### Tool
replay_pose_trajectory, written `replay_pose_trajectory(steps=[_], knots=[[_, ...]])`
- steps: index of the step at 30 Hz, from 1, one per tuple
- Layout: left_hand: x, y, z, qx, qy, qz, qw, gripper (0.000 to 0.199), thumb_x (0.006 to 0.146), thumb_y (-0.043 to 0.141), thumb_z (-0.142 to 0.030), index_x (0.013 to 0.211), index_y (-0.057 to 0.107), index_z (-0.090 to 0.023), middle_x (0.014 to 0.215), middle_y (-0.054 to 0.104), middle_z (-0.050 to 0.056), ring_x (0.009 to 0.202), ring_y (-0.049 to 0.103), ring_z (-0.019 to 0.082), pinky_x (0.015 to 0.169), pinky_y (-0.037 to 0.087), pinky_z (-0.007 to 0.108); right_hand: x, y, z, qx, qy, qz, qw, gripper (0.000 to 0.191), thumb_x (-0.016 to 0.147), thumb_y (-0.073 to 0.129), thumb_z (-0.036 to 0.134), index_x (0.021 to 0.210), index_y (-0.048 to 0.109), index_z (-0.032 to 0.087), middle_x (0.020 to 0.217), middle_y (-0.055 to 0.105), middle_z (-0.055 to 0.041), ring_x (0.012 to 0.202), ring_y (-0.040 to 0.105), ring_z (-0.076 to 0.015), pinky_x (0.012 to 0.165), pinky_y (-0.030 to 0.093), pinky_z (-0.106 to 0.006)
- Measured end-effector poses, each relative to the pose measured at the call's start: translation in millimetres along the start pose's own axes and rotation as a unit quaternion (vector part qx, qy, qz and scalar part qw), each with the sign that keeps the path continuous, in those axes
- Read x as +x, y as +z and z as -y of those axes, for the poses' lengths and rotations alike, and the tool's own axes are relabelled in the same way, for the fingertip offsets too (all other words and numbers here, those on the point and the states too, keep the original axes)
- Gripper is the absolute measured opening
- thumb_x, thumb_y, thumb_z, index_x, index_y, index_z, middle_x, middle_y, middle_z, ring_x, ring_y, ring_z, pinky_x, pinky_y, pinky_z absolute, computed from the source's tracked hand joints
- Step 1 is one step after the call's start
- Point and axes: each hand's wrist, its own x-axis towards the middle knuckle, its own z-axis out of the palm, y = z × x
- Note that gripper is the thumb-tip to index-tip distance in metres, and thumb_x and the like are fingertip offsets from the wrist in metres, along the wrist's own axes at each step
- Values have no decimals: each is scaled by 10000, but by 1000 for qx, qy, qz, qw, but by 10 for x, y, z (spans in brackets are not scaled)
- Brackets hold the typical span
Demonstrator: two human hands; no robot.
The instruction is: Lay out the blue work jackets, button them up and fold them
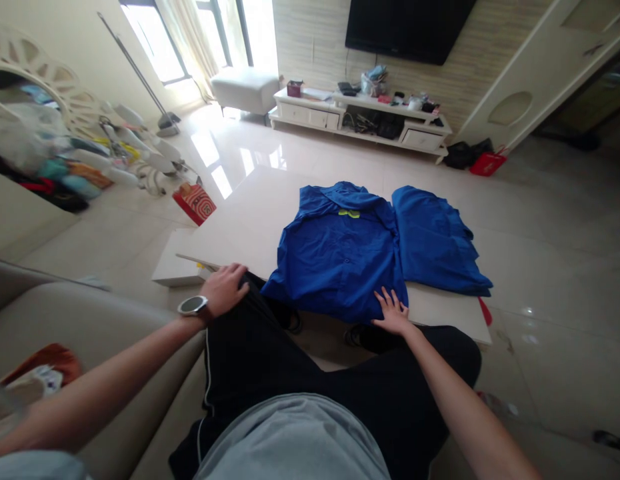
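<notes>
Pale table (245, 217); blue shirt (333, 257) lengthwise toward television (409, 30); left grip (224, 289), right grip (393, 313) unclamped.

The blue shirt (335, 267) hides the middle of the near edge of the bench (240, 217), a shoe (354, 336) shows only partly beneath that edge, the watch (193, 305) has a dial too blurred to read, and the television (405, 27) is cut off at the top.

Creased blue shirt (335, 260), flat on table (245, 213)
</notes>
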Motion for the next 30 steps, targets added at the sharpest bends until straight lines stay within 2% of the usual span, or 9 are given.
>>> replay_pose_trajectory(steps=[2, 4, 6, 8, 13, 18, 23, 27, 30], knots=[[376, 225, -467, -63, 47, -34, 996, 512, 970, 461, -413, 1430, 540, -200, 1522, 505, 113, 1368, 492, 275, 1165, 396, 421, 2, 2, 1, 4, 1, -3, 1000, 1016, 793, 605, 598, 1646, 105, 362, 1725, -85, 34, 1581, -77, -294, 1212, 180, -544], [682, 516, -856, -102, 48, -16, 994, 585, 990, 418, -415, 1549, 431, -243, 1652, 348, 79, 1510, 327, 286, 1232, 296, 483, -2, -8, 5, 8, 1, 7, 1000, 1033, 786, 615, 612, 1645, 94, 372, 1724, -91, 40, 1582, -85, -288, 1216, 175, -538], [888, 814, -1080, -120, 40, 55, 990, 624, 1004, 380, -467, 1602, 348, -293, 1704, 231, 48, 1565, 202, 313, 1243, 212, 579, -7, -20, 12, 9, 3, 18, 1000, 1047, 787, 619, 630, 1644, 73, 380, 1723, -101, 40, 1581, -100, -284, 1219, 167, -533], [1010, 1061, -1123, -124, 31, 107, 986, 650, 1016, 324, -526, 1631, 272, -319, 1724, 138, 35, 1584, 116, 328, 1237, 142, 633, -5, -23, 19, 8, 7, 27, 1000, 1039, 804, 597, 666, 1643, 52, 387, 1723, -108, 32, 1578, -117, -287, 1219, 166, -536], [1209, 1304, -728, -114, 21, 131, 985, 681, 1013, 227, -621, 1645, 164, -376, 1731, 41, -4, 1593, 28, 329, 1224, 69, 661, 90, -53, 80, 31, 30, 44, 998, 877, 896, 361, 789, 1635, 52, 433, 1724, -99, 49, 1579, -108, -299, 1216, 146, -587], [1486, 1241, -301, -96, 4, 142, 985, 696, 1005, 222, -641, 1645, 152, -378, 1731, 41, -6, 1592, 24, 335, 1222, 67, 660, 416, -261, 352, 58, 27, 62, 996, 882, 898, 301, 816, 1641, 39, 418, 1723, -104, 49, 1579, -104, -307, 1227, 94, -593], [1725, 1086, -129, -80, -19, 151, 985, 696, 1004, 253, -605, 1647, 176, -351, 1730, 65, 3, 1590, 65, 329, 1233, 124, 622, 846, -488, 706, 73, 31, 71, 994, 914, 891, 300, 831, 1648, 43, 390, 1726, -95, 31, 1576, -107, -319, 1222, 83, -605], [1683, 793, 182, -111, 27, 163, 980, 678, 942, 411, -525, 1537, 475, -205, 1660, 342, 84, 1505, 346, 287, 1227, 284, 402, 1024, -557, 829, 78, 37, 64, 994, 929, 889, 295, 838, 1652, 50, 368, 1728, -78, 8, 1573, -105, -333, 1215, 83, -617], [1245, 474, 660, -149, 34, 110, 982, 573, 913, 407, -506, 1344, 633, -205, 1451, 594, 65, 1264, 594, 225, 1104, 425, 285, 1047, -545, 833, 82, 30, 51, 995, 928, 886, 308, 837, 1651, 61, 373, 1729, -68, 10, 1572, -105, -331, 1214, 86, -616]])
